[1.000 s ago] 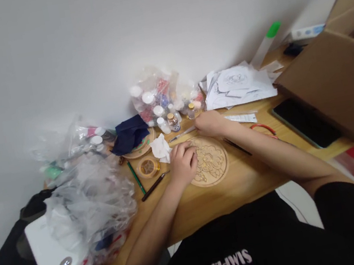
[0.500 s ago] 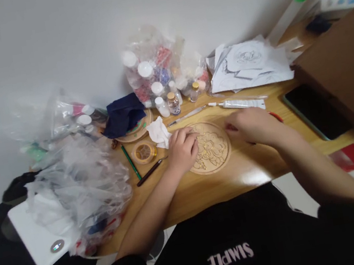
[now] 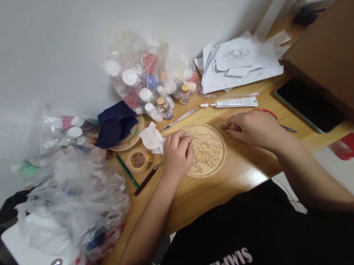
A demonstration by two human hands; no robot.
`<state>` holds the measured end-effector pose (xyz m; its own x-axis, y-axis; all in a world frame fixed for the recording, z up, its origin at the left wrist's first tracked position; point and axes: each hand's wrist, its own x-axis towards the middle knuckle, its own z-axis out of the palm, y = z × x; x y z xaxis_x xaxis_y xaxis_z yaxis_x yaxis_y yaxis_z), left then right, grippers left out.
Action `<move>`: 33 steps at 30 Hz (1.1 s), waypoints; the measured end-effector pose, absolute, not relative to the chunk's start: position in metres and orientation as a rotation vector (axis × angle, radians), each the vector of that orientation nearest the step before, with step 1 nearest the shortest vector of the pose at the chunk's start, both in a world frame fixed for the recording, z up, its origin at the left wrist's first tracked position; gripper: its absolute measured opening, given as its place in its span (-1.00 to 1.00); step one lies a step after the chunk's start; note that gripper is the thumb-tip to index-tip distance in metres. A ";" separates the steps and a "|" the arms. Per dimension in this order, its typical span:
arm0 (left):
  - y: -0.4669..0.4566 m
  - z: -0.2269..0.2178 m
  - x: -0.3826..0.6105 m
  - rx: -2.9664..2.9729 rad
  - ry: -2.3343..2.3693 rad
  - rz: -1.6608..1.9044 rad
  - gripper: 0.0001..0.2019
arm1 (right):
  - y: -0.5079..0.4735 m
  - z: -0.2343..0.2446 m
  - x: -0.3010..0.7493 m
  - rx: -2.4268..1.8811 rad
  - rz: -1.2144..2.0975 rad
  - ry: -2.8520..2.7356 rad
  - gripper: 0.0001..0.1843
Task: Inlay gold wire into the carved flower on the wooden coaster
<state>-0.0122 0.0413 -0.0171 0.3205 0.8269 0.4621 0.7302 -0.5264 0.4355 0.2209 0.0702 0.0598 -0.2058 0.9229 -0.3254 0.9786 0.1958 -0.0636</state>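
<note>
A round carved wooden plaque (image 3: 209, 149) with a flower pattern lies on the wooden table (image 3: 238, 176). My left hand (image 3: 177, 154) rests curled on the plaque's left edge and holds it down. To the right of the plaque my right hand (image 3: 254, 128) is closed on thin dark tweezers (image 3: 225, 127), whose tips point left toward the plaque. A white glue tube (image 3: 233, 103) and a thin silver tool (image 3: 179, 119) lie just behind the plaque.
Bags of small paint bottles (image 3: 148, 80) stand at the back. Crumpled plastic bags (image 3: 73, 199) fill the left. A tape roll (image 3: 138, 159), white tissue (image 3: 152, 139), pencil (image 3: 124, 170), sketch papers (image 3: 240, 65), a phone (image 3: 308, 106) and a cardboard box (image 3: 340, 51) surround the work area.
My right hand left the silver tool behind the plaque, moved right and toward me, and now holds tweezers beside the plaque. My left hand stayed on the plaque.
</note>
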 end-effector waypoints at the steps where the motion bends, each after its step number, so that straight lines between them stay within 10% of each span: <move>1: 0.041 -0.017 -0.012 2.430 1.443 0.991 -0.82 | 0.071 0.060 0.219 1.804 -0.384 2.250 -0.71; 33: 0.042 -0.018 -0.013 2.438 1.438 0.983 -0.83 | 0.064 0.058 0.220 1.638 -0.393 2.222 -0.72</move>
